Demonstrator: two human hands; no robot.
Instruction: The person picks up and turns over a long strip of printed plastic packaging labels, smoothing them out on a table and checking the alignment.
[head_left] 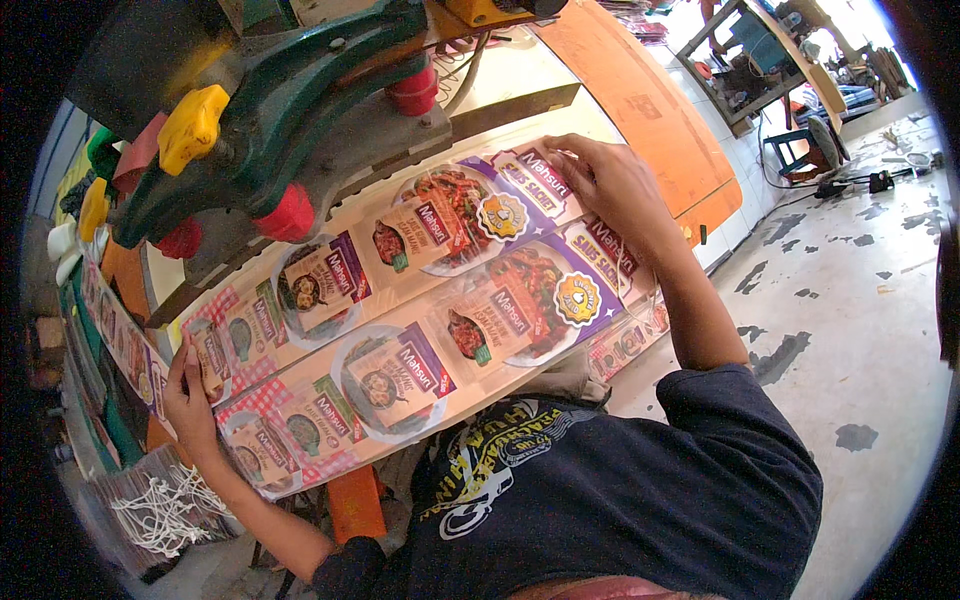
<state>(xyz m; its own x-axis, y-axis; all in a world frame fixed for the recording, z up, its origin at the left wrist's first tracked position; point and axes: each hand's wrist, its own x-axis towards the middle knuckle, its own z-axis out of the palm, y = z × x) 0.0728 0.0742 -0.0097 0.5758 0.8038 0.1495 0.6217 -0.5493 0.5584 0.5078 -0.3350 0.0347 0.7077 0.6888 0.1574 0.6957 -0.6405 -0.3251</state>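
A wide printed sheet (400, 340) lies slantwise before me, under clear film, with two rows of food pictures and purple, peach and red-checked panels. My right hand (605, 185) is at its far right corner, fingers bent and closed over the edge. At the left end, my left hand (188, 400) grips the short edge, its fingers pointing up and partly hidden. Whether this is one sheet or a thin stack, I cannot tell. Just beyond the sheet's far edge stands a dark green machine (270, 110) with a yellow knob (193, 128) and red round pads (283, 213).
An orange board (640, 110) extends beyond the right hand. Another printed sheet (115, 320) hangs at the far left. Below it is a bundle with white strings (165, 510). To the right, the grey floor (830, 330) has dark patches, and a wooden frame (745, 60) stands farther back.
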